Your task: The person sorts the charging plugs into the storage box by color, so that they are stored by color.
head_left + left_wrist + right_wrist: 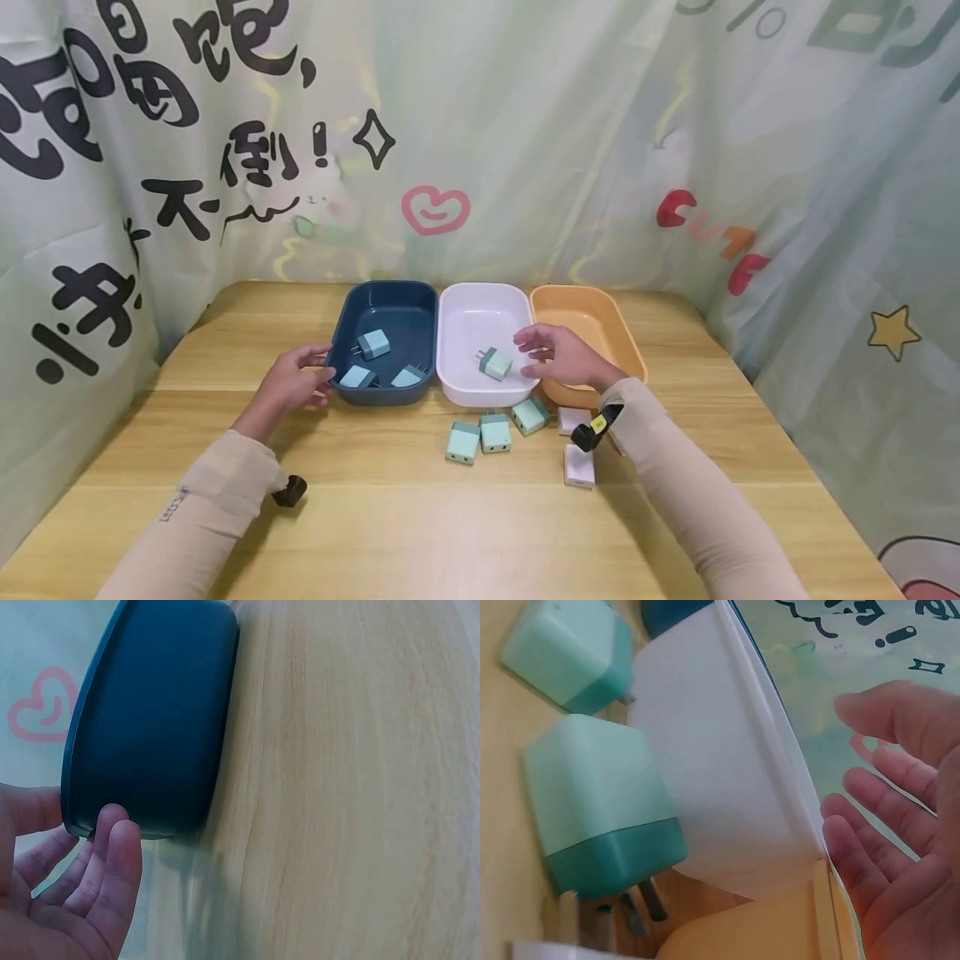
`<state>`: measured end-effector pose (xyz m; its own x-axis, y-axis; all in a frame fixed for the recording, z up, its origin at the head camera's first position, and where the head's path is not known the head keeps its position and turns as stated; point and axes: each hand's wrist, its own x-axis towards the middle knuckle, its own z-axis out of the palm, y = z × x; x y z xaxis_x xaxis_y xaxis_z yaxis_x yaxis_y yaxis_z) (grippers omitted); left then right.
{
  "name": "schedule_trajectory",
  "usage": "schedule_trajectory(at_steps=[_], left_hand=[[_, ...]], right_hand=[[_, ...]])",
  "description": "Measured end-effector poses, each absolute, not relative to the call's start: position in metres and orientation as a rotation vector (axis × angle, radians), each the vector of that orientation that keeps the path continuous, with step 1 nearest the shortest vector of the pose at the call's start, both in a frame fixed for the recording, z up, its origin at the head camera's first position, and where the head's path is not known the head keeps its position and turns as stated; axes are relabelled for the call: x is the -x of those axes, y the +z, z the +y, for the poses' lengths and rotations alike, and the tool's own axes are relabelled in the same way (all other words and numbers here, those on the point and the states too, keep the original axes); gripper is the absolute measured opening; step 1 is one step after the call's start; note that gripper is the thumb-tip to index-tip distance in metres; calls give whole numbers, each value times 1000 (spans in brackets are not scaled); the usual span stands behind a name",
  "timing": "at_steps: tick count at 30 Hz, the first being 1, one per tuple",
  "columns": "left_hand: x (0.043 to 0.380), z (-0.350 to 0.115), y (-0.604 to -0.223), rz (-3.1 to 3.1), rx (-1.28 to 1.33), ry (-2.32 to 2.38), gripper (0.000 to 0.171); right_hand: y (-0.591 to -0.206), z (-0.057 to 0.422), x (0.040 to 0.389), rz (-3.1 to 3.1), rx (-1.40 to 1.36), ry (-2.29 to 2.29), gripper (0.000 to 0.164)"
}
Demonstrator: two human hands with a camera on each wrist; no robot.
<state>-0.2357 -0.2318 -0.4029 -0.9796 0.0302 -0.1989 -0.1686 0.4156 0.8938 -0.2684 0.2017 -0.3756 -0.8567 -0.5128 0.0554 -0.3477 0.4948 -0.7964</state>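
Note:
My left hand [288, 387] rests at the left rim of the dark blue tray [386, 297], with loosely bent fingers touching its corner in the left wrist view. Inside that tray lie several light blue plug chargers [372, 344]. My right hand [566, 357] hangs over the boundary of the white tray [480, 300] and the orange tray [585, 312], its fingers relaxed and nothing between them. Just left of those fingertips, a mint-green plug charger [495, 364] lies in the white tray, prongs toward the left. The right wrist view shows the palm and spread fingers [900, 787] beside the white rim.
In front of the trays, several mint-green chargers [462, 442] sit on the wooden table [420, 533]. White chargers [579, 467] lie right of them, partly behind my right wrist. The three trays stand side by side before a printed curtain [525, 125].

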Motion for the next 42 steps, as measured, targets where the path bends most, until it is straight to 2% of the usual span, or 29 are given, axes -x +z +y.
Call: schedule_trajectory(at_steps=[6, 28, 42], left_hand=[[236, -231, -402, 2491, 131, 1600, 54], [235, -230, -399, 2470, 153, 1594, 56], [235, -230, -399, 2450, 151, 1614, 56]], right_hand=[[-373, 207, 254, 2571, 718, -1268, 48], [-378, 226, 213, 2448, 917, -1300, 46], [-399, 231, 196, 2437, 943, -1243, 45]])
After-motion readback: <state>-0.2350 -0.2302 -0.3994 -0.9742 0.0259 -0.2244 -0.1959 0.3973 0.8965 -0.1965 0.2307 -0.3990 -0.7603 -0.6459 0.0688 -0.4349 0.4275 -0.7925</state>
